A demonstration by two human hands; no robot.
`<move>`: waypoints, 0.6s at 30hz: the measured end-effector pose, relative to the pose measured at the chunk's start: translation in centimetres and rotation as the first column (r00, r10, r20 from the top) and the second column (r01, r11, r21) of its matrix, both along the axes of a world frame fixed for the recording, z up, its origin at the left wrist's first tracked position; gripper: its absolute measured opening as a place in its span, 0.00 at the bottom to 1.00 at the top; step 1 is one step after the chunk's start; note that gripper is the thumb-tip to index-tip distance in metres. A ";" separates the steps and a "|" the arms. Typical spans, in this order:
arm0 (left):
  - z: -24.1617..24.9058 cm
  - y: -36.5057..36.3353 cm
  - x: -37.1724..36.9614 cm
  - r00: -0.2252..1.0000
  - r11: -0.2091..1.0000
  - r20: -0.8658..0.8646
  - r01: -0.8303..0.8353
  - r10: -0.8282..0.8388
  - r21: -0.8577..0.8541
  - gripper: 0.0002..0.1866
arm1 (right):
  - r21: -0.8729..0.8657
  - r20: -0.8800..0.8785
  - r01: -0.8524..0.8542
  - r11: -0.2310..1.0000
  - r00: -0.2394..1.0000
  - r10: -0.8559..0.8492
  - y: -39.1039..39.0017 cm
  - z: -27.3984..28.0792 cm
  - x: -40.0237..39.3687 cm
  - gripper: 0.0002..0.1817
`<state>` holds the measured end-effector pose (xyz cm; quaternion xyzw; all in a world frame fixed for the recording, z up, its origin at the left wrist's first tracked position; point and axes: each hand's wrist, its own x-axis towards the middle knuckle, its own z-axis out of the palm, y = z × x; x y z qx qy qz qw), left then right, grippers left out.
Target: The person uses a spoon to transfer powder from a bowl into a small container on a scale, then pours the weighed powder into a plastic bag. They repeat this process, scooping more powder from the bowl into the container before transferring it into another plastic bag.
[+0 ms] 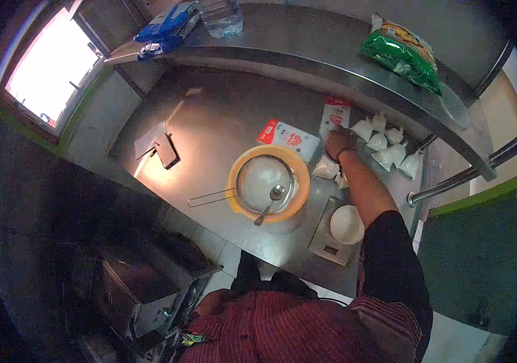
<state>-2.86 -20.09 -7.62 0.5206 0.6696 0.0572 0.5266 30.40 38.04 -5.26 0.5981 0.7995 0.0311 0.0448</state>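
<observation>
My right arm reaches across the steel table, and my right hand [338, 143] is at the lower end of an upright-lying red and white packet [336, 114]. Its fingers look curled in; what they hold, if anything, is hidden. Small tied bags of white powder [377, 141] lie to its right, and another tied bag [326, 167] lies just below it. My left hand [211, 301] hangs low by my body, dim, with its fingers not clear. In the middle, a sieve [252, 175] of white powder rests over an orange bowl [234, 204], with a spoon [276, 192] lying in it.
A white bowl [347, 225] stands on a kitchen scale [330, 249] near the front edge. Another red and white packet [289, 138] lies behind the sieve. A phone-like dark object [166, 151] is at left. The shelf [295, 57] above holds a green bag [400, 57].
</observation>
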 end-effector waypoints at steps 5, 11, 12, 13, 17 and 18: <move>-0.1 0.1 0.0 1.000 1.000 0.003 -0.002 0.003 -0.009 0.24 | -0.105 -0.181 0.059 0.993 0.981 -0.077 -0.8 1.1 0.1 0.21; 0.0 0.0 0.0 1.000 1.000 0.009 -0.001 0.001 -0.015 0.24 | -0.156 -0.157 0.147 0.977 0.973 -0.171 1.6 -2.1 -0.2 0.20; 0.0 0.1 0.0 1.000 1.000 0.013 0.001 0.000 -0.021 0.25 | -0.005 -0.123 0.043 0.999 0.991 -0.043 2.2 -3.2 0.1 0.16; 0.1 0.1 0.1 1.000 1.000 0.015 0.001 0.000 -0.031 0.25 | 0.135 -0.070 -0.071 0.988 0.994 0.081 2.4 -4.3 0.5 0.14; 0.3 0.4 0.1 1.000 0.998 0.021 -0.010 0.012 -0.065 0.25 | -0.163 0.010 0.011 0.986 1.000 -0.010 3.7 -2.0 0.3 0.18; 0.4 0.4 0.1 0.999 0.997 0.026 -0.021 0.023 -0.075 0.25 | -0.195 0.204 -0.150 0.969 0.960 0.189 6.2 -4.5 0.6 0.18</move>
